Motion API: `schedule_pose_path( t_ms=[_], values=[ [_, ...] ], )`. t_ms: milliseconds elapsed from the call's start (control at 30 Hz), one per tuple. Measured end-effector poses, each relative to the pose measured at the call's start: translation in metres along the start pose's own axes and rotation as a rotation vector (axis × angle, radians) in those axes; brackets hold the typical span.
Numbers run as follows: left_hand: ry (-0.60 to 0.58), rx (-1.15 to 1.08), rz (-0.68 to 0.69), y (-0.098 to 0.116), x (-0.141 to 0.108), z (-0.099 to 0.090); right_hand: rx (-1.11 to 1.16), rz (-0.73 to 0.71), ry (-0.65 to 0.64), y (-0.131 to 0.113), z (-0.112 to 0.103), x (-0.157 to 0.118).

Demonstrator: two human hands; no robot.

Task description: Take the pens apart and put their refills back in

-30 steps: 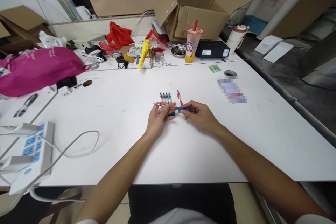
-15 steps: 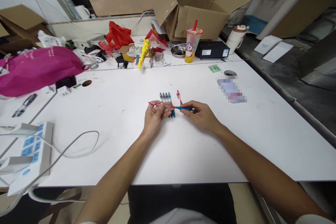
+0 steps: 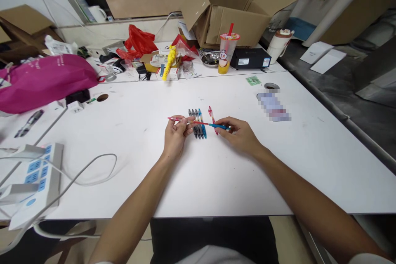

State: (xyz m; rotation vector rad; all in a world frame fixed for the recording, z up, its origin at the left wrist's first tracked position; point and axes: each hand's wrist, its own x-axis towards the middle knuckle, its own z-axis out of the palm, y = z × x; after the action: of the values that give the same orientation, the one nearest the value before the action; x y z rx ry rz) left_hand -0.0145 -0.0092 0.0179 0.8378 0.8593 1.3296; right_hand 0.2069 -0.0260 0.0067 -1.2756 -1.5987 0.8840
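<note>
My left hand (image 3: 175, 135) is closed on a pink pen barrel (image 3: 173, 119), whose end points left. My right hand (image 3: 240, 134) pinches a blue pen part (image 3: 219, 126). A thin red refill (image 3: 202, 123) spans the gap between the two hands, its right end meeting the blue part. Beneath it on the table lie several dark pens (image 3: 197, 130) side by side, with a blue pen (image 3: 203, 130) at their right. A red pen (image 3: 210, 112) lies apart, close to my right fingertips, its lower part partly covered.
A white power strip (image 3: 51, 177) with a looping cable is at the left. Behind are a magenta bag (image 3: 49, 80), a drink cup (image 3: 227, 53), a black box (image 3: 250, 58) and a cardboard box (image 3: 229, 20). A tape roll (image 3: 271, 86) is at the right.
My left hand has moved left with the pink barrel, away from my right hand. More of the red refill and of the pens beneath now shows. My right hand has barely moved.
</note>
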Motion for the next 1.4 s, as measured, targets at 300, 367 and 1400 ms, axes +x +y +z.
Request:
schedule_pose_path(
  t_ms=[300,367,1400],
  values=[
    [-0.091,-0.032,-0.113,-0.005,-0.006,0.009,0.007,-0.043,0.002,-0.001,0.008,-0.001],
    [-0.086,-0.039,-0.107,-0.006,-0.007,0.009,0.010,-0.058,0.016,0.000,0.010,-0.001],
    [-0.131,0.024,-0.111,-0.014,-0.009,0.012,0.036,-0.012,-0.052,-0.003,0.011,-0.006]
  ],
)
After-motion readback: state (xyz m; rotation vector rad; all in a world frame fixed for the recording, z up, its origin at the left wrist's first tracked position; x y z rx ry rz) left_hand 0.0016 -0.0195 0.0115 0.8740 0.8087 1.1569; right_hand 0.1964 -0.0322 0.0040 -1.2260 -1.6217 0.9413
